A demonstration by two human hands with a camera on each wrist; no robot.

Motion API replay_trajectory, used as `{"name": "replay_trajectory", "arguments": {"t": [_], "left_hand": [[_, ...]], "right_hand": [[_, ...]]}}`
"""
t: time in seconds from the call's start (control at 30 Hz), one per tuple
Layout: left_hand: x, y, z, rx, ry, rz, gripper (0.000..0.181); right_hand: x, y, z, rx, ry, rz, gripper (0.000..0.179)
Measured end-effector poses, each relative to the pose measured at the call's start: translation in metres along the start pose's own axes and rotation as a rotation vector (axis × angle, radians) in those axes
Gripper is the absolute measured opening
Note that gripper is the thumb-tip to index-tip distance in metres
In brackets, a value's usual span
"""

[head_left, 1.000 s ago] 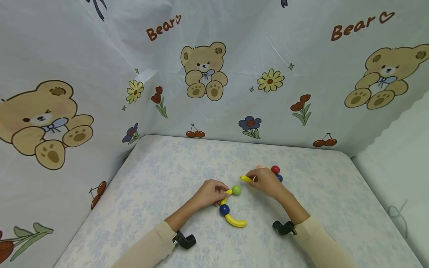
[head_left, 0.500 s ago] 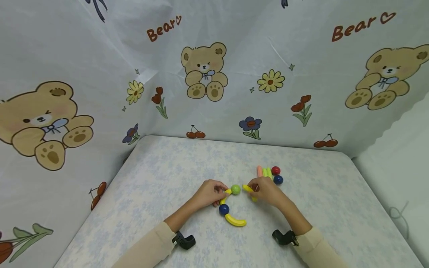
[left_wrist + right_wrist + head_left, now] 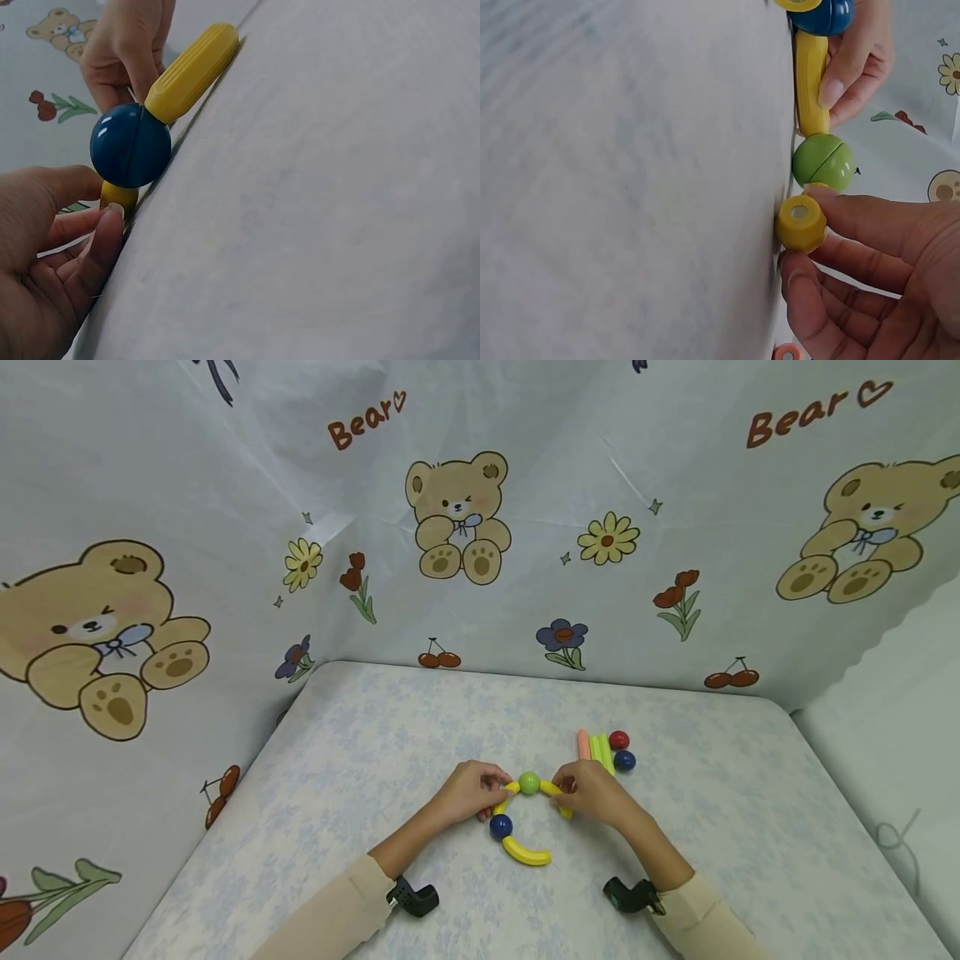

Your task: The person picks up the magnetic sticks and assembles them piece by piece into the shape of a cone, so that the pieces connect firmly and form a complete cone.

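A curved chain of toy pieces lies on the table: a yellow curved rod at the near end, a blue ball, a second yellow rod, and a green ball. My left hand pinches the second rod between thumb and fingers. On the other side of the green ball, my right hand pinches a third yellow curved rod, its end right at the ball. The free end of that rod shows a round metal disc in the right wrist view.
Behind my right hand lie a pink rod and light green rods, side by side. A red ball and another blue ball sit just right of them. A bear-print curtain hangs along the table's back edge.
My right hand has brought its yellow rod leftward and nearer, up to the green ball, uncovering the pink and green rods. The left hand keeps its grip almost in place.
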State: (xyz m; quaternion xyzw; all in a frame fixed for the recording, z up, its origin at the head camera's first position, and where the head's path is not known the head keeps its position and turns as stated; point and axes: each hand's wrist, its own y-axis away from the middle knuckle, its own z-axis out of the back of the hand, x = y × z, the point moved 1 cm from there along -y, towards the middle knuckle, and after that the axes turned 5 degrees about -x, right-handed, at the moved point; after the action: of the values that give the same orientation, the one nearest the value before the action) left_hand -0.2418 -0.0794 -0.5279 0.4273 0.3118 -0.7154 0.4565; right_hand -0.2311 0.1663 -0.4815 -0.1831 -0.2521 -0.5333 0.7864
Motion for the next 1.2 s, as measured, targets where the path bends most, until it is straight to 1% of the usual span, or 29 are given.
{"name": "replay_trajectory", "arguments": {"t": [0.2,0.33,0.43,0.57,0.67,0.9,1.03,1.13,1.2], "left_hand": [[0.000,-0.001,-0.001,-0.005,0.010,0.008,0.019],[0.000,-0.002,-0.002,-0.012,0.014,0.014,0.019],[0.000,-0.002,-0.003,-0.015,0.014,0.008,0.019],[0.000,-0.002,-0.003,-0.006,0.013,0.004,0.020],[0.000,-0.001,-0.002,0.000,0.010,0.013,0.020],[-0.001,0.000,0.001,0.021,0.008,0.029,0.021],[-0.002,-0.002,0.007,0.025,-0.044,0.017,0.025],[-0.006,-0.006,0.012,0.008,-0.128,-0.015,0.027],[-0.011,-0.011,0.015,-0.012,-0.195,-0.052,0.028]], "right_hand": [[0.002,0.002,-0.001,0.022,-0.049,-0.009,0.013],[0.003,0.004,-0.002,0.048,-0.102,-0.028,0.018],[0.004,0.005,-0.002,0.053,-0.115,-0.054,0.021],[0.006,0.007,0.001,0.037,-0.096,-0.122,0.023],[0.008,0.008,0.002,0.026,-0.076,-0.152,0.023],[0.011,0.012,0.006,0.025,-0.040,-0.148,0.023],[0.018,0.021,0.011,0.007,-0.005,-0.168,0.024],[0.025,0.029,0.015,0.008,0.015,-0.152,0.025],[0.029,0.035,0.017,0.018,0.014,-0.122,0.026]]}}
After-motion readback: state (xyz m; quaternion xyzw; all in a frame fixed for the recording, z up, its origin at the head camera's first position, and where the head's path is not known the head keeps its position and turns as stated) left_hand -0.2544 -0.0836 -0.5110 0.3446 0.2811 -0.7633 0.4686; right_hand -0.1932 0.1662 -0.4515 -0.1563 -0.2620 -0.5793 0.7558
